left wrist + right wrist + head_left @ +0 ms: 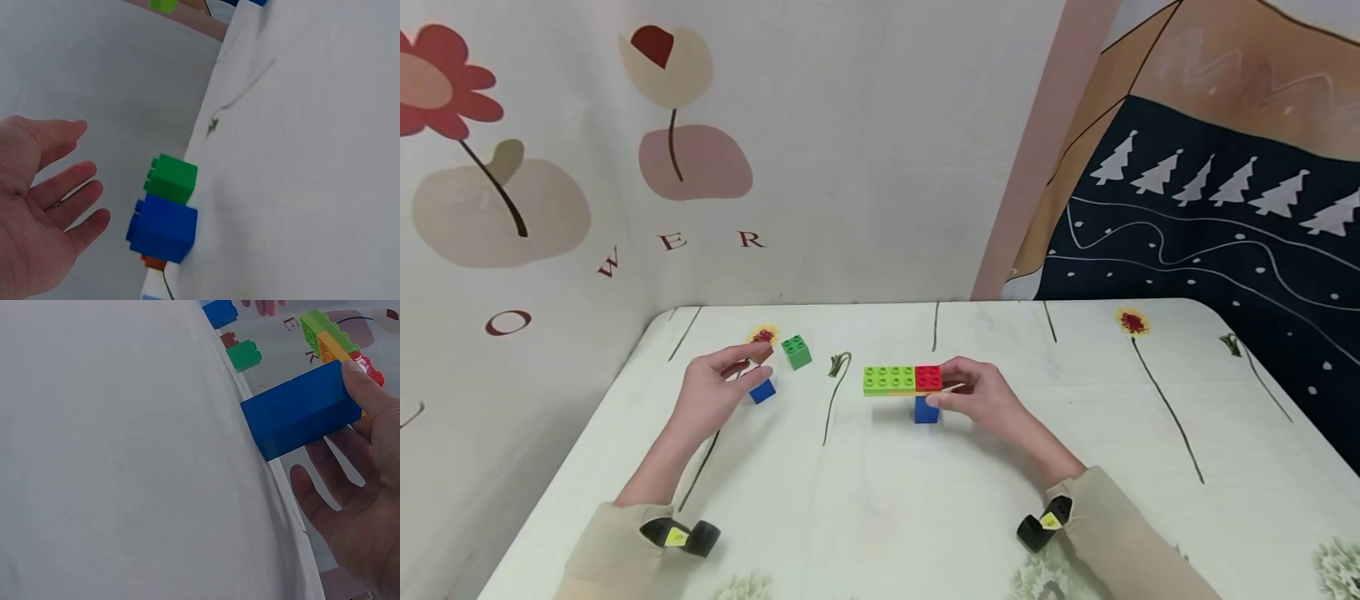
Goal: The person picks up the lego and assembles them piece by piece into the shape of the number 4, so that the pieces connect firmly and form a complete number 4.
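Note:
My right hand point(992, 400) pinches the right end of a toy block build. On its top are a light green block point(889, 379) and a red block point(928, 377). Beneath them runs an orange-yellow block point(334, 346), supported by two stacked blue blocks point(300, 409); the thumb presses their upper end in the right wrist view. With fingers spread and nothing between them, my left hand point(47, 206) hovers near a loose blue block point(164, 228). Beside that block stand a green block point(173, 178) and a brown block point(155, 263), the latter mostly hidden behind the blue one.
A white cloth printed with flowers and stems covers the table point(865, 500). Behind it rises a pale printed backdrop point(865, 167), with a dark tree-patterned section point(1195, 225) at right. Each wrist carries a small black camera point(679, 536).

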Tool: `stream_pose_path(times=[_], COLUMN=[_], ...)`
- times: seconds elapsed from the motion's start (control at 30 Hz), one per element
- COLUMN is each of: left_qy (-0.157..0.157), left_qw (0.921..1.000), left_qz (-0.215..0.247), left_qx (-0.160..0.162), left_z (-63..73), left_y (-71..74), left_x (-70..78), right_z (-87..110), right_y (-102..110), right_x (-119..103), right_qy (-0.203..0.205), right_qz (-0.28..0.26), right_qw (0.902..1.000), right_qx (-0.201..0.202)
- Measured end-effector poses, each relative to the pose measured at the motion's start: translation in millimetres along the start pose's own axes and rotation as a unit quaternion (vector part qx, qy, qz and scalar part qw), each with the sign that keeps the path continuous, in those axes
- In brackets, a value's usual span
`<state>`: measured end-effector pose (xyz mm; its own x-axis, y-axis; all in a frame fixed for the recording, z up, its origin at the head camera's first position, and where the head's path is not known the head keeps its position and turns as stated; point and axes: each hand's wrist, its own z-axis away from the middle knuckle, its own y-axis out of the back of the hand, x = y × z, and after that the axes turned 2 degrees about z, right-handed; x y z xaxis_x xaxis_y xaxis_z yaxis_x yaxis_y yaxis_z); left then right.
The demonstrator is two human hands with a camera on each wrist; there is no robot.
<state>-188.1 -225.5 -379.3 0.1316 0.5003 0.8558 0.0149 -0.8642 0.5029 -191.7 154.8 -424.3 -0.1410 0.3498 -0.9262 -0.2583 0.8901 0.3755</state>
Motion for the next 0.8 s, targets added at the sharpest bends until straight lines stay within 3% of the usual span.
stream_pose_path(times=[0.3, 0.67, 0.8], left_qy=[0.017, 0.035, 0.048], left_qw=[0.9996, 0.9983, 0.9974], left_qz=[-0.018, -0.026, -0.035], left_qx=[0.012, -0.039, -0.042], left_z=[-3.6, -11.3, -10.8], left_y=[0.3, -4.9, -5.8], left_x=[-13.1, -27.2, -33.0], right_z=[0.5, 1.2, 0.6], right_y=[1, 2, 1], right_x=[0, -1, 0], right_qy=[0.0, -0.003, -0.01], right_qz=[-0.002, -0.002, 0.0], right_qw=[1.0, 1.0, 0.9999], right_qx=[0.006, 0.008, 0.006])
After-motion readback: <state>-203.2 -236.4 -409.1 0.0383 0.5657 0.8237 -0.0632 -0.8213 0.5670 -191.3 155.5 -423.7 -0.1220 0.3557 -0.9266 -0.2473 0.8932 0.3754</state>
